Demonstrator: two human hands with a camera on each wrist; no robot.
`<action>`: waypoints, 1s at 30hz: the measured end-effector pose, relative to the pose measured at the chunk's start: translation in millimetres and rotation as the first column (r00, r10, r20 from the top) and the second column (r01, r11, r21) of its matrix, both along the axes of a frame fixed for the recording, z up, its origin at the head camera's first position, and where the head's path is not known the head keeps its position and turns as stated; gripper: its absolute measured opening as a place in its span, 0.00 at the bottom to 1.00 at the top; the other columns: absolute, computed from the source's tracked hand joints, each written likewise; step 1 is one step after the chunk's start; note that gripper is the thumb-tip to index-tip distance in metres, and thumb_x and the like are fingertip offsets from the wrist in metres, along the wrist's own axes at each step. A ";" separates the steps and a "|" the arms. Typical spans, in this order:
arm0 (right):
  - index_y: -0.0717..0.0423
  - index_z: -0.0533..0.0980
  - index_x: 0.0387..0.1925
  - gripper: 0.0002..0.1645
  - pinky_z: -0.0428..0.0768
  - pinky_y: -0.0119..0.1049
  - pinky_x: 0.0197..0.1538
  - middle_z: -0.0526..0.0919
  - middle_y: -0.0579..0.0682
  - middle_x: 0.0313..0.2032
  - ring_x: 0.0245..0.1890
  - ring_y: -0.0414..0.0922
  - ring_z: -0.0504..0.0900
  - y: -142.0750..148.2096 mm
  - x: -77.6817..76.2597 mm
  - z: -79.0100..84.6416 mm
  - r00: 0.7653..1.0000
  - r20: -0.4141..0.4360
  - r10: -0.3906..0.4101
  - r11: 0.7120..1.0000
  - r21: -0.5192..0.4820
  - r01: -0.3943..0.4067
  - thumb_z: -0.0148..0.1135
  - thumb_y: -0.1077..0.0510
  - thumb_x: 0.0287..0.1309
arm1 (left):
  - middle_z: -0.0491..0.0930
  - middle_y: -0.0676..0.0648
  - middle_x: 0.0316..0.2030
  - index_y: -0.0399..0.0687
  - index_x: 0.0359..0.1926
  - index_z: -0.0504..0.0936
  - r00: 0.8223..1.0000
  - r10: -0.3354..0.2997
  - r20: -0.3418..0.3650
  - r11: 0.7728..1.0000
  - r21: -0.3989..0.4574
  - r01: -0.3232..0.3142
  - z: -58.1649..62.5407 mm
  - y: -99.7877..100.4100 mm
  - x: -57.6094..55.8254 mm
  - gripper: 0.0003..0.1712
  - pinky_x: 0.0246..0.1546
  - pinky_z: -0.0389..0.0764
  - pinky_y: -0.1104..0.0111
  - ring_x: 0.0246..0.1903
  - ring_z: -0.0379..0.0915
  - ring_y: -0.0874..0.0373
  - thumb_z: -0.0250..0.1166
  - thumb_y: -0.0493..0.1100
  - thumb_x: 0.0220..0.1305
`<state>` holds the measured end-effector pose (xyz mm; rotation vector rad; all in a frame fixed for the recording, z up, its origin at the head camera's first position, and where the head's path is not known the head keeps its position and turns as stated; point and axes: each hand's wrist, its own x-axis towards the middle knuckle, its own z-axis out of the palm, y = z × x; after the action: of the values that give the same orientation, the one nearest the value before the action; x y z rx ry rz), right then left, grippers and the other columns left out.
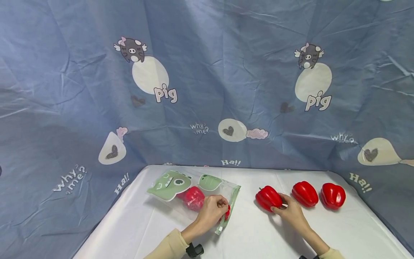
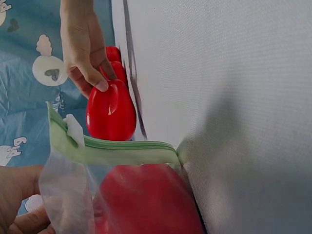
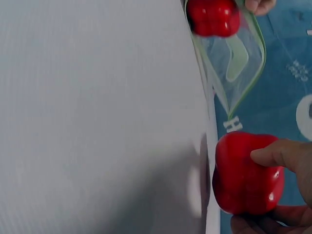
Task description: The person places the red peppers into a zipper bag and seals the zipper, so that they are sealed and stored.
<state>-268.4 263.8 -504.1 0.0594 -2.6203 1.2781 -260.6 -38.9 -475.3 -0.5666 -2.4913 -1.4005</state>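
Note:
My left hand [image 1: 209,210] pinches the upper edge of a clear zip bag [image 1: 233,196] with a green seal and a green cartoon print. The bag lies on its side, its mouth facing right and spread apart in the right wrist view. Inside are red bell peppers [image 1: 194,198], one of them [image 3: 213,17] right at the mouth. To the right of the bag, my right hand [image 1: 292,213] grips another red bell pepper [image 1: 267,198] between thumb and fingers, its green stem pointing away. In the left wrist view this held pepper [image 2: 111,112] shows just beyond the bag's seal.
Two more red bell peppers, one [image 1: 305,194] close beyond my right hand and one [image 1: 333,196] farther right, rest on the white-covered table [image 1: 255,237]. A blue printed curtain [image 1: 207,82] hangs behind the table's far edge. A white slider [image 1: 220,229] sits at the seal's near end.

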 end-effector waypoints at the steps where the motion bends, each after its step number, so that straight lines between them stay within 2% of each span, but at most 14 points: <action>1: 0.73 0.68 0.59 0.39 0.81 0.41 0.49 0.78 0.69 0.51 0.52 0.60 0.79 -2.6 1.0 0.2 1.000 -0.001 0.004 1.000 -0.007 -0.004 0.72 0.63 0.46 | 0.79 0.53 0.19 0.42 0.25 0.83 1.000 0.000 -0.001 1.000 0.000 0.000 0.0 0.0 0.0 0.03 0.23 0.74 0.77 0.19 0.69 0.71 0.64 0.32 0.51; 10: 0.71 0.69 0.59 0.39 0.81 0.40 0.49 0.80 0.67 0.51 0.52 0.58 0.80 -28.0 12.6 4.1 0.999 0.017 0.049 0.996 -0.079 -0.047 0.73 0.63 0.45 | 0.79 0.53 0.19 0.42 0.25 0.83 1.000 -0.006 -0.001 1.000 0.012 0.006 -0.1 0.4 0.4 0.03 0.23 0.74 0.77 0.19 0.69 0.71 0.65 0.32 0.51; 17: 0.68 0.72 0.57 0.38 0.82 0.37 0.47 0.82 0.61 0.49 0.50 0.53 0.81 -51.6 24.8 4.5 0.994 0.047 0.096 0.986 -0.139 -0.088 0.75 0.64 0.41 | 0.79 0.53 0.19 0.39 0.26 0.84 1.000 -0.011 0.013 1.000 0.014 0.010 -0.4 -0.1 0.3 0.02 0.23 0.74 0.77 0.19 0.70 0.71 0.64 0.31 0.51; 23: 0.67 0.73 0.56 0.38 0.82 0.36 0.47 0.82 0.57 0.48 0.48 0.50 0.82 -69.9 29.0 5.4 0.985 0.039 0.167 0.973 -0.171 -0.158 0.76 0.64 0.39 | 0.79 0.53 0.20 0.39 0.27 0.84 1.000 -0.007 0.004 1.000 0.008 0.007 0.4 -0.2 0.4 0.02 0.24 0.74 0.78 0.20 0.69 0.71 0.64 0.32 0.52; 30: 0.71 0.72 0.56 0.37 0.82 0.39 0.47 0.82 0.60 0.48 0.47 0.52 0.82 -78.4 29.7 3.9 0.966 0.008 0.257 0.950 -0.186 -0.252 0.74 0.64 0.41 | 0.79 0.54 0.20 0.42 0.27 0.84 1.000 -0.004 0.008 1.000 0.001 0.004 0.6 0.1 1.2 0.03 0.23 0.75 0.77 0.20 0.70 0.71 0.64 0.32 0.51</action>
<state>-238.7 185.4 -500.3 0.3599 -2.5713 1.6129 -259.4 -38.8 -474.7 -0.5672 -2.4963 -1.4084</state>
